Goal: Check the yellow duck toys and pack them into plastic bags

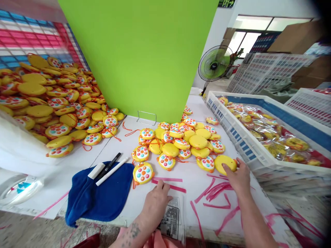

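My right hand (240,175) has its thumb and fingers around a yellow duck-shaped toy (222,164), which lies plain back up at the right end of a pile of similar toys (187,136). Near the table's front edge, my left hand (157,199) is closed, fingers curled down beside two pink strips (170,184). Its thumb is over a clear plastic bag with black print (170,218); what the fingers hold, if anything, is hidden. One toy with coloured buttons (143,173) lies face up just beyond this hand.
A blue cloth (103,203) at left bears a black marker (110,165) and white sticks. Loose pink strips (217,191) lie at right. A large toy heap (64,106) fills the far left. The green board (144,62) stands behind; a white crate (248,155) holds bagged toys.
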`<state>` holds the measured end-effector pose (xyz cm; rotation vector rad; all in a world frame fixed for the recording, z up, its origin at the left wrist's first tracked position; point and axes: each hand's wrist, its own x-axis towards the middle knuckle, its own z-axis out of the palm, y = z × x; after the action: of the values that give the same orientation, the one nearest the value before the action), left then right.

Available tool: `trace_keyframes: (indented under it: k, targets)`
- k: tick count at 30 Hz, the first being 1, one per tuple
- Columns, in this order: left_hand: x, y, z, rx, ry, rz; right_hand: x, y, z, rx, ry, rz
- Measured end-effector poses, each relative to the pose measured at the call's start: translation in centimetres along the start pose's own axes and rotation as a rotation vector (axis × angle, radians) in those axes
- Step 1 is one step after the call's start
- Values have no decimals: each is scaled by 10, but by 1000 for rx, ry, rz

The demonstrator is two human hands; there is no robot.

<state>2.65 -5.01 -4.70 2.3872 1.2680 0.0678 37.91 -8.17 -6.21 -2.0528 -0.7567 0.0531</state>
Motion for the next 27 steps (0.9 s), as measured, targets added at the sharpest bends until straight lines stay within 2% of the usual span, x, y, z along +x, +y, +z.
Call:
trace_keyframes:
  k: [4,7,9,12,15,17,19,23,27]
  targets:
    - [3,1,4,176,119,98,-15,-13,-6,453,6,110]
    - [4,-4,10,204,209,150,-34,-34,-9,810,-125,176]
    - [4,-9,15,205,229,168,-50,-50,-10,894,-311,196]
    - [3,-15,22,148,269,220,-71,-69,-13,800,-721,187]
    - [0,-18,20,7,299,233,-84,-80,-14,634,-1141,74]
    - [-2,-17,17,-66,299,238,-90,-84,-9,594,-1293,-2]
    - [-4,-16,14,-88,284,280,-95,-89,2,632,-1273,-6]
    - [-5,-16,16,-57,264,380,-106,-96,36,648,-1045,48]
    - [-6,-18,17,-97,350,432,-119,-106,60,507,-1035,-96]
